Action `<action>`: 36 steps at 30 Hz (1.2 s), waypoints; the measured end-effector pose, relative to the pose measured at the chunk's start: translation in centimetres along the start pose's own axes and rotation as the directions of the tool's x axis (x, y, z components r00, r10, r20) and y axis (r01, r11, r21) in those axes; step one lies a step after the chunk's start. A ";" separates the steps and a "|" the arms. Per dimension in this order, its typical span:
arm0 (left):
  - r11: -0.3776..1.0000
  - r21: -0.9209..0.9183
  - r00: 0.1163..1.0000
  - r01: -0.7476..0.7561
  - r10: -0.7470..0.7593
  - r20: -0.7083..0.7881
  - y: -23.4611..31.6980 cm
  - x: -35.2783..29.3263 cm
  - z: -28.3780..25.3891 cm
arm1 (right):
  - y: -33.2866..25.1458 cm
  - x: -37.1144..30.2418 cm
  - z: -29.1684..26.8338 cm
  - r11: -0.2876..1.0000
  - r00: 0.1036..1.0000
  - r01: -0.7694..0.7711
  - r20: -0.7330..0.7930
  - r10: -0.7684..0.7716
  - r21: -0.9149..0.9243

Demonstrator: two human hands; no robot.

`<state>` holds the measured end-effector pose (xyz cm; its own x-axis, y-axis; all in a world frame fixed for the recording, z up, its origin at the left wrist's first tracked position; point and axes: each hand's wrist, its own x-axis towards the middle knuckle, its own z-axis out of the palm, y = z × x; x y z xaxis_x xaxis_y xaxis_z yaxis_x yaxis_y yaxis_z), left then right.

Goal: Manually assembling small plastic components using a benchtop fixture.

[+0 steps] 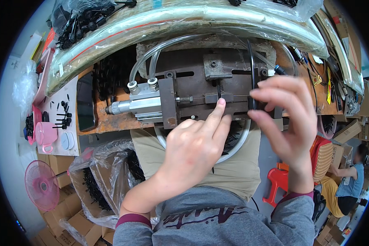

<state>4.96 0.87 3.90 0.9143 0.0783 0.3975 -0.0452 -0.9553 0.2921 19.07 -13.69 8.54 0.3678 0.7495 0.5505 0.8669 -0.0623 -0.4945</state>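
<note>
My left hand [199, 141] reaches over a dark metal fixture [188, 88] with its index finger stretched out. That fingertip presses near a small black part [219, 91] on a little metal block [211, 98]. A thin wire or pin runs sideways along the block. My right hand [289, 110] is at the right, its thumb and index finger apart on either side of the lower end of a black rod [251, 69]. Whether the fingertips touch the rod is hard to see. A silver pneumatic cylinder [145, 105] is fixed at the fixture's left.
Clear hoses [153, 61] arch from the cylinder. A long plastic-wrapped bundle [184, 20] lies across the back. At left are a phone [86, 102], a pink cup [45, 133] and black-headed parts [63, 121]. Below stand a plastic-lined box [106, 176] and a red stool [276, 182]; another person [348, 180] sits far right.
</note>
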 end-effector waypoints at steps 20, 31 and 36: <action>0.994 -0.074 0.996 0.086 -0.087 -0.012 -5.5 19.7 -4.7 | -1.2 -4.1 5.7 0.915 0.974 0.115 0.227 -0.027 -0.388; 0.956 -0.256 0.988 0.143 -0.154 -0.020 -6.4 19.0 -5.0 | -1.5 -3.8 5.2 0.915 0.964 0.109 0.266 -0.002 -0.388; 0.719 -0.664 0.974 0.203 -0.216 0.063 -5.4 14.6 -8.4 | -1.7 -3.3 4.6 0.957 0.964 0.053 0.264 0.024 -0.284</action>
<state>15.21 9.60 15.41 0.9260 0.2646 0.2693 -0.1148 -0.4821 0.8686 14.88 -13.06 4.49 0.2869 0.8953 0.3408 0.9451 -0.2065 -0.2531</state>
